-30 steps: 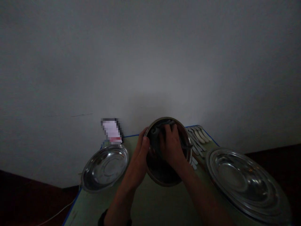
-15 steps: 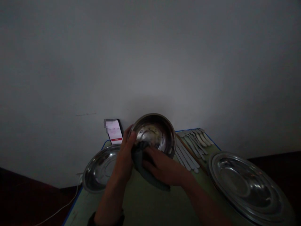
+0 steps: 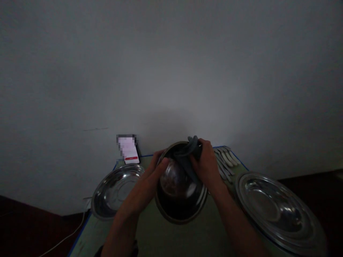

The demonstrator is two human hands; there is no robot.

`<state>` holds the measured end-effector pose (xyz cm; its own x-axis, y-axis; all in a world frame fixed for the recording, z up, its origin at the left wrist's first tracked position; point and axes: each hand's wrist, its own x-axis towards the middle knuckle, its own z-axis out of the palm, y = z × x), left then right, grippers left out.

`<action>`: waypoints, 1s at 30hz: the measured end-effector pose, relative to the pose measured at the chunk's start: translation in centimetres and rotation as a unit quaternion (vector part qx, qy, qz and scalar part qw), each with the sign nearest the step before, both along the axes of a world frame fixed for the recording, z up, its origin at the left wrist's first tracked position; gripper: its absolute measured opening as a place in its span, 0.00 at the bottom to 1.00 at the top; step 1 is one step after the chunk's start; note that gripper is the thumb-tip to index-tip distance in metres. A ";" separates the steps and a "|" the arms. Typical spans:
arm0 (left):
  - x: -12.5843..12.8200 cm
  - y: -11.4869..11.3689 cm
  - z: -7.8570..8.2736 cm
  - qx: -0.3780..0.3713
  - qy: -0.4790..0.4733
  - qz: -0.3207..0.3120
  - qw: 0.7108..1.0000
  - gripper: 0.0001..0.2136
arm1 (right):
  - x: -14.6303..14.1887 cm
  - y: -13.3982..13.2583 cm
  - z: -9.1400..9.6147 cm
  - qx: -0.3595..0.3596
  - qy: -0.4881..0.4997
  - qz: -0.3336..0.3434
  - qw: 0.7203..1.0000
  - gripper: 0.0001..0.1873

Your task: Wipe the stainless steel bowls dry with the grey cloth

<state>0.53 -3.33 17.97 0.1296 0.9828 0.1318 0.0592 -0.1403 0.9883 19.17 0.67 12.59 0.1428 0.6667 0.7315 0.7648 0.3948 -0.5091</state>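
Over the near middle of the green tabletop (image 3: pixel 160 241), a steel bowl (image 3: pixel 174 182) is tilted with its open side toward the wearer. The left hand (image 3: pixel 152 178) has its grip clamped on the bowl's left rim; the right hand's (image 3: pixel 209 166) grip is closed on a dark cloth (image 3: pixel 190 167) at the upper-right rim. In this dim light, the bowl's lower edge seems clear of the surface. Cutlery (image 3: pixel 227 157) lies beyond the right hand.
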 end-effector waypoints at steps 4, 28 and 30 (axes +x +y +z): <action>-0.4 0.2 -0.6 -0.009 0.075 -0.087 0.993 0.19 | -0.5 -0.7 0.5 -0.087 -0.093 0.078 0.989 0.15; -0.3 1.4 -1.6 -0.117 -0.024 -0.078 0.990 0.25 | -2.3 -1.3 1.1 -0.066 -0.061 0.039 0.995 0.21; -0.2 1.3 -1.7 -0.125 -0.039 -0.092 0.987 0.25 | -2.7 -1.3 1.1 -0.050 -0.062 0.023 0.997 0.21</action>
